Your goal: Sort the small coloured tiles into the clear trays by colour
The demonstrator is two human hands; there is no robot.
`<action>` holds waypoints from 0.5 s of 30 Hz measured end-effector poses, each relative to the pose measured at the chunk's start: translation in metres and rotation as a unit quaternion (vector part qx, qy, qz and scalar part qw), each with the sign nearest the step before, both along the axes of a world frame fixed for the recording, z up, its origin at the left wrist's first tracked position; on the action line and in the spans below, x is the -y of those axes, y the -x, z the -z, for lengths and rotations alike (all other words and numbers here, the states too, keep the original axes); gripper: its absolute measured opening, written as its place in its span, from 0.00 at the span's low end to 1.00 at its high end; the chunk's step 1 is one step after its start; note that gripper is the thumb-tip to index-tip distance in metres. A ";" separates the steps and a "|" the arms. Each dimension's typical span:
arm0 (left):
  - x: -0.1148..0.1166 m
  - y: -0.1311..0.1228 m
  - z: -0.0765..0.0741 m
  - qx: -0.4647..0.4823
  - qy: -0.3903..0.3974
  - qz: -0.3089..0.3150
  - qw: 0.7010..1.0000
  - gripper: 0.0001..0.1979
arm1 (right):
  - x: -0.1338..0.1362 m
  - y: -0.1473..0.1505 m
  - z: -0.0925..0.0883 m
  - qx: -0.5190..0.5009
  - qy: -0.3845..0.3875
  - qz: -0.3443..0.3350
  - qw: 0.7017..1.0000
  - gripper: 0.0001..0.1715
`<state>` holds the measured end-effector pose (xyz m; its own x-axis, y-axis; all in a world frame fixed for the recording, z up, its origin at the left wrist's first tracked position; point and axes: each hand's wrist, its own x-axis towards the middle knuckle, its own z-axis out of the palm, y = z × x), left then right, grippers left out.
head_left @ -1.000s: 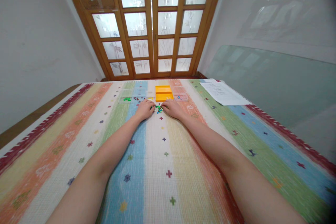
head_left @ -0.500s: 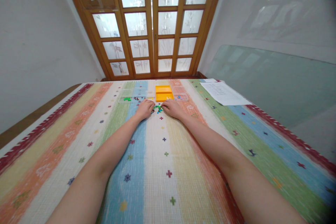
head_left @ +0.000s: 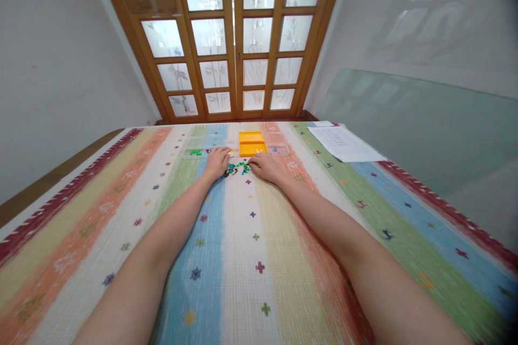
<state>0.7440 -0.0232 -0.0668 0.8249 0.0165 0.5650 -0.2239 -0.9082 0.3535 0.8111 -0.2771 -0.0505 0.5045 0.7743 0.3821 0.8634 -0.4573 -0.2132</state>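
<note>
A small heap of tiny coloured pieces [head_left: 237, 168] lies on the striped cloth [head_left: 243, 237] far ahead of me. My left hand [head_left: 217, 160] reaches past the heap's left side to the clear compartment tray [head_left: 198, 152], fingers curled, over a compartment. My right hand [head_left: 263, 165] rests at the heap's right edge with its fingers bent and pinched on the pieces. An orange tray [head_left: 251, 144] sits just behind the heap. What either hand holds is too small to make out.
A sheet of printed paper [head_left: 343, 143] lies at the back right of the cloth. Green pieces [head_left: 196, 152] sit in the clear tray's left compartment. A glass pane [head_left: 404, 118] leans on the right wall; wooden glazed doors [head_left: 232, 38] stand behind.
My left hand has moved from the heap's left side forward and left to the clear tray. More of the heap shows now. My right hand has stayed put.
</note>
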 end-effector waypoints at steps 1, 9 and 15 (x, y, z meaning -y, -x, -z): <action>-0.002 -0.001 0.001 -0.001 -0.001 -0.002 1.000 0.19 | 0.000 -0.001 0.001 0.001 -0.001 0.000 1.000 0.14; -0.001 0.005 -0.003 -0.007 -0.008 0.000 1.000 0.17 | 0.000 -0.001 0.000 -0.008 -0.006 0.001 1.000 0.14; 0.009 0.015 -0.012 -0.044 -0.030 0.054 0.997 0.09 | 0.000 0.002 -0.003 -0.015 0.001 0.002 1.000 0.14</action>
<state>0.7292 -0.0320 -0.0552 0.8660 -0.1070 0.4884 -0.2923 -0.9009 0.3210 0.8093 -0.2769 -0.0476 0.5192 0.7730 0.3646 0.8545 -0.4615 -0.2383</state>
